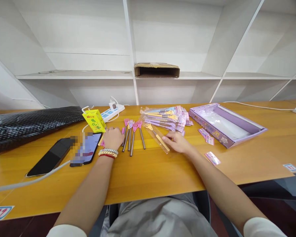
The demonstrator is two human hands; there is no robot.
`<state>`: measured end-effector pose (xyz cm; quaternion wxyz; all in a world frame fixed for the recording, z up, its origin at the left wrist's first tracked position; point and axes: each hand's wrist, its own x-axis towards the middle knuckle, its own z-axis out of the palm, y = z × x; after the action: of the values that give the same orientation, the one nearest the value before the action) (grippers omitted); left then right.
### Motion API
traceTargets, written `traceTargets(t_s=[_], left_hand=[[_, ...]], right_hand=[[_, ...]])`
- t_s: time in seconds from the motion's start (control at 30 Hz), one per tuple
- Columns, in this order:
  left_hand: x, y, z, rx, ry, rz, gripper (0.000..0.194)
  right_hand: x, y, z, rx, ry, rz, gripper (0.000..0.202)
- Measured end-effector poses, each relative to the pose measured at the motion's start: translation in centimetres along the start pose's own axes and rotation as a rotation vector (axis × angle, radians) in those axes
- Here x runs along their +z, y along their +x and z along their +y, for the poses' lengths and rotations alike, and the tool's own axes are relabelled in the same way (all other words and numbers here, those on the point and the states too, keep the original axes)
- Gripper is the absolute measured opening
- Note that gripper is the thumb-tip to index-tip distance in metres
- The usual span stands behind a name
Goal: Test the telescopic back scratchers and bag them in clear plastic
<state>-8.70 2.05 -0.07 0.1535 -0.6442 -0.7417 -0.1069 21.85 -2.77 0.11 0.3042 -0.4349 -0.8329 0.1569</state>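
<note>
A yellow back scratcher (pixel 160 139) in a clear sleeve lies slanted on the table, its claw pointing away. My right hand (pixel 177 141) has thumb and fingers closed at its handle end. Further left, my left hand (pixel 113 138) is curled palm down, fingertips hidden beneath it. Pink and orange handle pieces show on either side of that hand, and what it grips is out of sight. Between my hands lie several loose back scratcher rods (pixel 132 141) with pink, purple and yellow claws. Behind them is a pile of bagged back scratchers (pixel 162 117) with printed cards.
A purple display box (pixel 227 135) stands open at right, with small cards (pixel 212 158) near it. At left are a yellow drink carton (pixel 94 120), a power strip (pixel 112 113), two phones (pixel 50 157), a white cable and a black bubble-wrapped bundle (pixel 37 126). A cardboard box (pixel 157 65) sits on the shelf.
</note>
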Motion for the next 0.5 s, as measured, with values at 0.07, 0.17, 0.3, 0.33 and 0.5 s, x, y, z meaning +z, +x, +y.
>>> traceTargets(t_s=[0.07, 0.17, 0.3, 0.33, 0.5], left_hand=[[0.1, 0.0, 0.0, 0.013, 0.002, 0.006, 0.046], [0.0, 0.0, 0.1, 0.024, 0.001, 0.022, 0.046], [-0.4, -0.2, 0.7, 0.092, -0.032, 0.046, 0.036], [-0.6, -0.3, 1.0, 0.122, -0.049, 0.056, 0.034], [-1.1, -1.3, 3.0, 0.315, -0.176, 0.114, 0.033]], right_hand=[[0.0, 0.0, -0.1, -0.005, -0.005, -0.002, 0.043], [-0.1, 0.0, -0.2, -0.007, -0.007, -0.003, 0.043], [-0.1, 0.0, 0.0, 0.018, -0.030, 0.013, 0.042], [-0.1, 0.1, 0.2, 0.029, -0.039, 0.022, 0.041], [-0.7, 0.3, 1.7, 0.202, -0.127, 0.118, 0.020]])
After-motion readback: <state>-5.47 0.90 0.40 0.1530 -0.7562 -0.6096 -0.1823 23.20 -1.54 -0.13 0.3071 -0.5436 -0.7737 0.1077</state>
